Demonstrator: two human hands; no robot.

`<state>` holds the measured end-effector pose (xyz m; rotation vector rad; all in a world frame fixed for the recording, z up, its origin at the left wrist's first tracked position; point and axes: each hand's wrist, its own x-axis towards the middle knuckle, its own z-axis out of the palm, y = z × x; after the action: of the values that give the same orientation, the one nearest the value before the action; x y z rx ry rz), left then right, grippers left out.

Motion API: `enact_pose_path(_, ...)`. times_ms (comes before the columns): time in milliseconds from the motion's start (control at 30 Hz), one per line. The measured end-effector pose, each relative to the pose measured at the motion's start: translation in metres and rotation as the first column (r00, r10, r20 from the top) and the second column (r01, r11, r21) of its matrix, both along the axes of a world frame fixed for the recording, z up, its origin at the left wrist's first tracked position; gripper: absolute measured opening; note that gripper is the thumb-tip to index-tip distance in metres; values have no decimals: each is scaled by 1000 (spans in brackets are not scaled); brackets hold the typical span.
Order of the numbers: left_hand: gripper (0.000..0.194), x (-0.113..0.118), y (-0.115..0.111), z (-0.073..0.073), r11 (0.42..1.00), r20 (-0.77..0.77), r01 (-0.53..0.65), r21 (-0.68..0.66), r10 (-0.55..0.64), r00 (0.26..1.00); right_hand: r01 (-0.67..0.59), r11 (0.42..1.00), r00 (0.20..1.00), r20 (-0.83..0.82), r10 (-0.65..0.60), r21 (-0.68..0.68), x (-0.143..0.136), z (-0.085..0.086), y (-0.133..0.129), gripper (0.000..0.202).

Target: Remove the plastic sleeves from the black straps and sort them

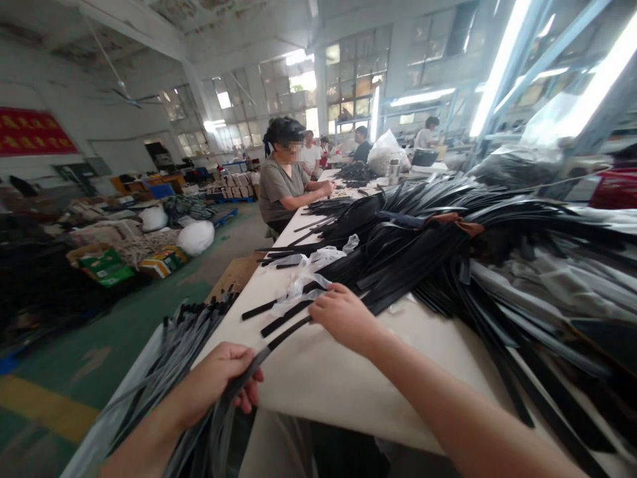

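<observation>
A long black strip (286, 334) runs between my two hands above the near edge of the white table. My left hand (231, 372) is closed round it, along with more dark strips that hang down over my lap. Farther out, my right hand (343, 315) pinches the strip's other end; its fingertips also meet some thin clear plastic film (303, 279), and I cannot tell if they grip it. Short black strips (283, 324) lie on the table beside that hand. Beyond them spreads a large heap of black strips (398, 265), tied with a brown band (455, 224).
Grey and black strips (164, 372) stand bundled against the table's left side. A person (286, 176) works across the table on the left. White cloth-like material (557, 285) lies at right. Sacks (196, 237) and boxes (102, 264) cover the floor at left.
</observation>
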<state>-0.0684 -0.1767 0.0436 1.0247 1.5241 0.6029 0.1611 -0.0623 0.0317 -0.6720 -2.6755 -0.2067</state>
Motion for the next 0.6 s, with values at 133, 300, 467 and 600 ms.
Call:
enact_pose_path(133,63,4,3,-1,1000,59,-29,11,28,998,-10,1000,1000,6,10,21,-1,0,1,15)
enact_pose_path(300,61,26,19,-10,996,129,48,81,-58,990,-111,991,993,-32,114,72,-8,0,-18,14)
enact_pose_path(467,63,23,21,-6,996,58,-12,92,6,998,31,1000,999,-24,-31,6,8,0,11,14)
enact_pose_path(600,63,30,29,-9,987,29,10,160,-15,999,2,1000,999,-42,-2,0,5,-5,10,23)
